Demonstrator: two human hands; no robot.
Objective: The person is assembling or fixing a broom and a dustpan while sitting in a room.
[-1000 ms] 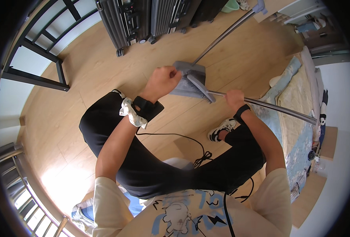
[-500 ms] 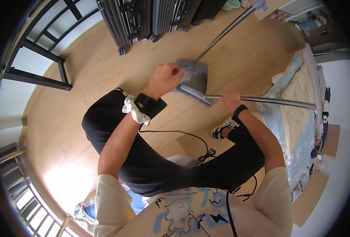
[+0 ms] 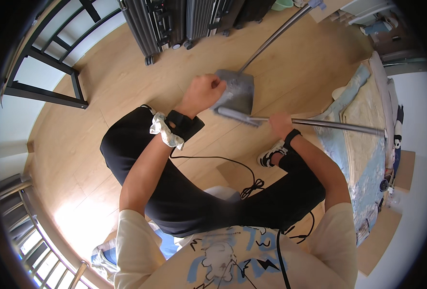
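My right hand [image 3: 281, 125] is wrapped round the metal handle of a broom [image 3: 336, 124], close to its head. The grey broom head [image 3: 233, 114] is blurred and lies at the near edge of a grey dustpan [image 3: 241, 91] on the floor. From the dustpan's back a long metal handle [image 3: 276, 37] slants up to the far right. My left hand [image 3: 203, 94] is over the pan's left side, fingers curled together. Whatever those fingers may hold is too small to make out. Light specks lie on the dustpan's surface.
Grey suitcases [image 3: 148, 29] stand on wheels at the far side. A black metal frame [image 3: 45, 98] is at the left. To the right is a bed with a light-blue and cream cover [image 3: 353, 144]. A black cable [image 3: 223, 159] runs near my legs and shoe [image 3: 271, 156].
The broom head has shifted slightly and now looks smeared by motion. My right hand has moved a little with it. The left hand stays curled, slightly farther away.
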